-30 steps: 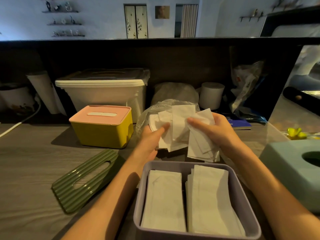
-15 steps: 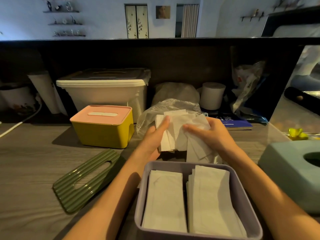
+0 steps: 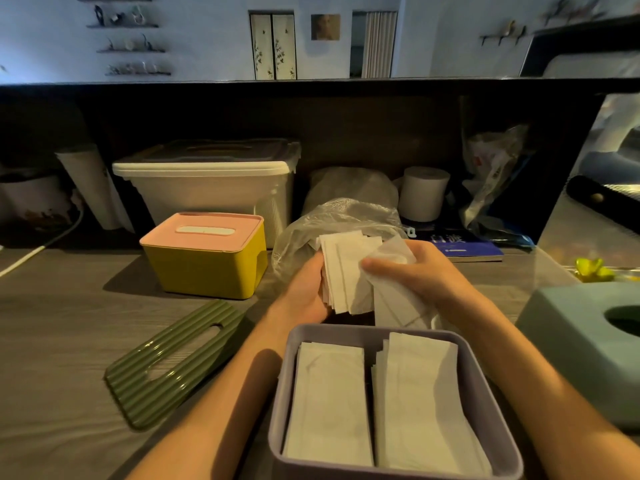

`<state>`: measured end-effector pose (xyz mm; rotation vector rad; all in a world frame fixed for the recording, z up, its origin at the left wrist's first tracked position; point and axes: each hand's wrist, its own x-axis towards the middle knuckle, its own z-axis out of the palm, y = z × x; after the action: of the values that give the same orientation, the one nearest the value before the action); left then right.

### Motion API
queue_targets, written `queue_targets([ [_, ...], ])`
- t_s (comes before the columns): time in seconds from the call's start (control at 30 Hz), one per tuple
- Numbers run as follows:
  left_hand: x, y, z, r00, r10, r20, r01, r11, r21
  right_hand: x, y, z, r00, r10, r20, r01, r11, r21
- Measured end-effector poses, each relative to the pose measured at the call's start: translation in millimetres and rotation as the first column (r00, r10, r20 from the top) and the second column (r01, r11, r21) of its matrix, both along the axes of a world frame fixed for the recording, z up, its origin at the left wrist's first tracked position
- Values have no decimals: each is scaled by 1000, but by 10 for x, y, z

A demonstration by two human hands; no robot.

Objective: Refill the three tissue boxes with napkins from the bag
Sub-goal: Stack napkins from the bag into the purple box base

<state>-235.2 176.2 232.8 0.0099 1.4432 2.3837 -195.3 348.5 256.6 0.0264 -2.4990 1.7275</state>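
A bunch of white napkins (image 3: 346,271) is held above the counter between both hands, just in front of the clear plastic bag (image 3: 332,216). My left hand (image 3: 306,292) grips the bunch from the left; my right hand (image 3: 420,271) grips it from the right, thumb across the front. Below them the open purple tissue box (image 3: 485,403) holds two stacks of napkins side by side. Its ribbed green lid (image 3: 173,362) lies flat to the left. A yellow tissue box with a pink lid (image 3: 204,258) stands closed at the back left. A teal tissue box (image 3: 585,344) stands at the right.
Against the dark back wall are a large white storage bin (image 3: 207,188), a paper roll (image 3: 422,192), crumpled plastic bags (image 3: 491,174) and a blue book (image 3: 464,247). A white cable (image 3: 38,247) runs at the far left. A yellow clip (image 3: 592,268) lies behind the teal box.
Both hands have drawn the loose fan of napkins together into a tighter bunch and brought it slightly lower, nearer the purple box.
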Motion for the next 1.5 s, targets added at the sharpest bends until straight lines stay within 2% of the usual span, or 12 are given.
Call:
queue_targets([
  [0.1, 29, 24, 52, 998, -62, -6, 62, 996, 59, -35, -51, -66, 995, -99, -15, 99, 994, 44],
  [0.23, 36, 9, 22, 992, -116, -54, 113, 992, -54, -40, -79, -88, 990, -137, -34, 138, 990, 20],
  [0.37, 15, 9, -16, 995, -81, -52, 78, 995, -65, -26, -40, -72, 982, -169, -82, 174, 983, 51],
  [0.57, 3, 16, -6, 999, -32, -23, 32, 999, -16, -2, 35, 36, 995, -103, 0, 102, 988, -120],
  [0.67, 47, 17, 34, 996, -81, -31, 81, 997, -11, -16, -33, -4, 995, -89, 36, 93, 986, -142],
  [0.77, 68, -4, 13, 981, -190, -49, 182, 974, -134, -23, -86, -65, 993, -115, -35, 112, 989, -97],
  [0.83, -6, -8, -70, 987, -145, -71, 125, 965, -232, -27, -62, -65, 985, -156, -72, 146, 981, -129],
  [0.93, -31, 9, -87, 990, -100, -98, 75, 970, -232, -57, -8, -56, 965, -222, -140, 193, 961, -197],
  [1.07, 41, 10, -41, 954, -262, -145, 207, 927, -313, -117, -41, -106, 961, -234, -146, 186, 941, -284],
  [1.2, 94, 1, -72, 906, -365, -214, 265, 884, -386, -162, -79, -191, 951, -252, -179, 211, 952, -221],
  [1.37, -10, -17, -139, 928, -254, -273, 151, 925, -349, -189, 35, -174, 976, -150, -157, 138, 987, -82],
  [1.5, -91, -70, -166, 941, -187, -280, 98, 948, -304, -212, 108, -161, 938, -178, -297, 188, 982, 3],
])
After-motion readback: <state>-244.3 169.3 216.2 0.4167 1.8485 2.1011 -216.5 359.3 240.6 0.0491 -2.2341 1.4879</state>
